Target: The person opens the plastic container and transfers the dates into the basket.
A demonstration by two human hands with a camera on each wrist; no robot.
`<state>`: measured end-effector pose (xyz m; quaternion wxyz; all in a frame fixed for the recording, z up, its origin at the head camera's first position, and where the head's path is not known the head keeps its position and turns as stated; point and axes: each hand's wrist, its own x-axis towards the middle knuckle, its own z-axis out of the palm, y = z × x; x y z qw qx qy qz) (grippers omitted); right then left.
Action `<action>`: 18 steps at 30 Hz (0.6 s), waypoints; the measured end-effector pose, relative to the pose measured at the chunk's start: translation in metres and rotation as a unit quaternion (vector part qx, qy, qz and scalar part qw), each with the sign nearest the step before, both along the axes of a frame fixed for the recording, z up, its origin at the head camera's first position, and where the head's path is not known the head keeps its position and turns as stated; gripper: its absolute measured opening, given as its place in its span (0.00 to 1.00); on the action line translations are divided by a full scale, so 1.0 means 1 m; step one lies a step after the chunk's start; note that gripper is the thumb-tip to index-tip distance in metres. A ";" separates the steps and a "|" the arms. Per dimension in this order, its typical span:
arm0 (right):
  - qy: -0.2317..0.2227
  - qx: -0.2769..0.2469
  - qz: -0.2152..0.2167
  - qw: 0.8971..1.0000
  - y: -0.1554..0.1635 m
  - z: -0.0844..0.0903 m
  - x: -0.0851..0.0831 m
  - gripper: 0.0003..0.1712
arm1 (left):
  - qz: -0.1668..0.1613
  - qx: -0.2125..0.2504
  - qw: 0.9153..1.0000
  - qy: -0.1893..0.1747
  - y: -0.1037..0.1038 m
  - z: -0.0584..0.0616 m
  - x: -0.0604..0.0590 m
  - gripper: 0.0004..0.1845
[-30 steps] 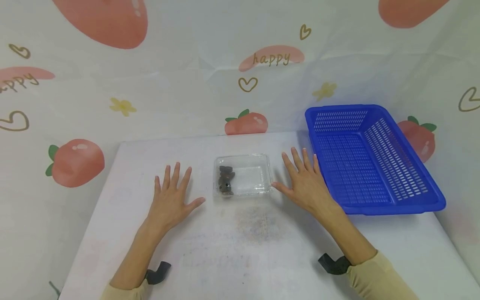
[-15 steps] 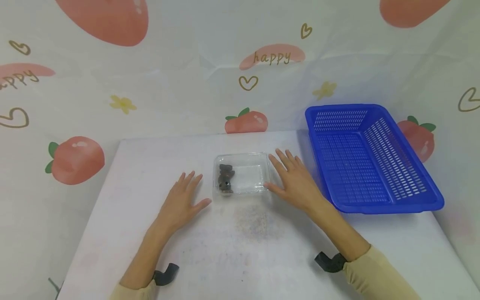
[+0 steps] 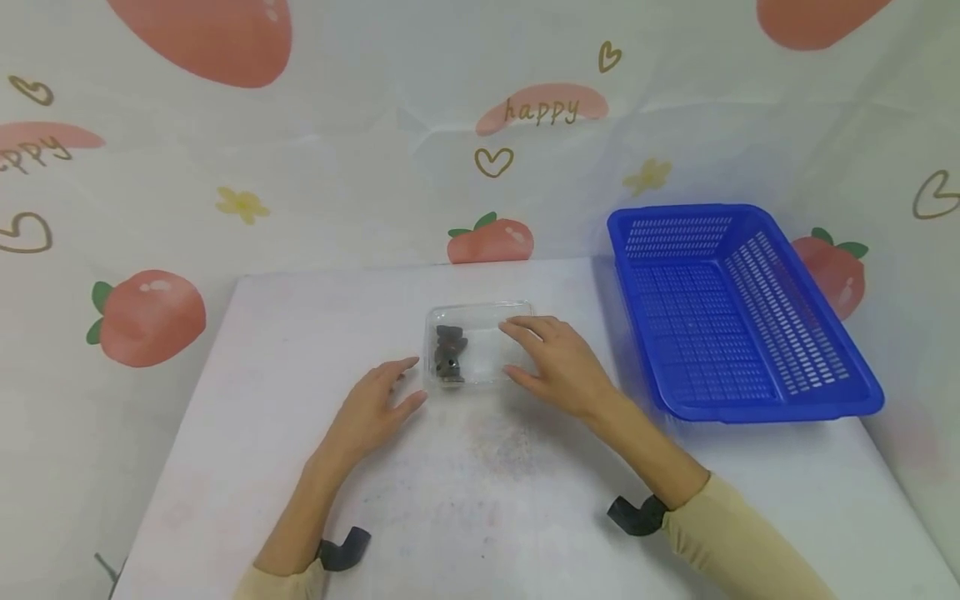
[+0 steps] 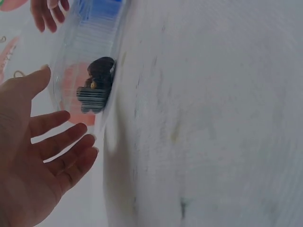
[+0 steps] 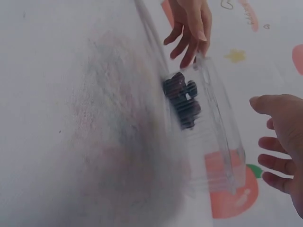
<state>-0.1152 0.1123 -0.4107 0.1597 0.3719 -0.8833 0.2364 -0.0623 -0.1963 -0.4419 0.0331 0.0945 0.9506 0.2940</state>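
Note:
A clear plastic box sits mid-table with several small dark pieces bunched at its left end. My left hand lies open just left of the box, fingertips near its front left corner without touching. My right hand hovers over the box's right end, fingers relaxed and slightly bent. In the left wrist view the left hand is spread beside the box and the dark pieces. In the right wrist view the right hand is apart from the box, holding nothing.
A blue slotted basket stands at the right, tilted against the backdrop, with nothing in it. The white table has a faint grey smudge in front of the box. A fruit-print cloth hangs behind and at both sides.
Both hands have slid inward from flat on the table towards the box. The right hand now reaches over its right end; the left is close to its left corner.

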 end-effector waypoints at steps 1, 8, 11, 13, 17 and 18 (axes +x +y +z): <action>0.002 -0.003 0.004 1.000 -0.002 0.000 0.000 0.32 | -0.001 0.009 1.000 -0.001 0.001 0.000 0.000 0.31; -0.021 -0.034 0.020 0.999 -0.015 -0.003 -0.002 0.25 | -0.007 0.095 0.995 -0.004 0.003 -0.004 -0.002 0.21; -0.045 -0.053 0.027 0.997 -0.022 -0.005 -0.002 0.23 | -0.003 0.124 0.992 -0.020 0.003 -0.006 -0.004 0.18; -0.060 -0.063 0.029 0.996 -0.027 -0.005 -0.001 0.22 | 0.004 0.136 0.990 -0.037 0.003 -0.007 -0.005 0.17; -0.088 -0.076 0.031 0.993 -0.035 -0.004 0.001 0.21 | 0.017 0.173 0.981 -0.081 0.003 -0.007 -0.007 0.14; -0.095 -0.078 0.030 0.992 -0.037 -0.004 0.001 0.20 | 0.018 0.188 0.977 -0.095 0.003 -0.006 -0.007 0.14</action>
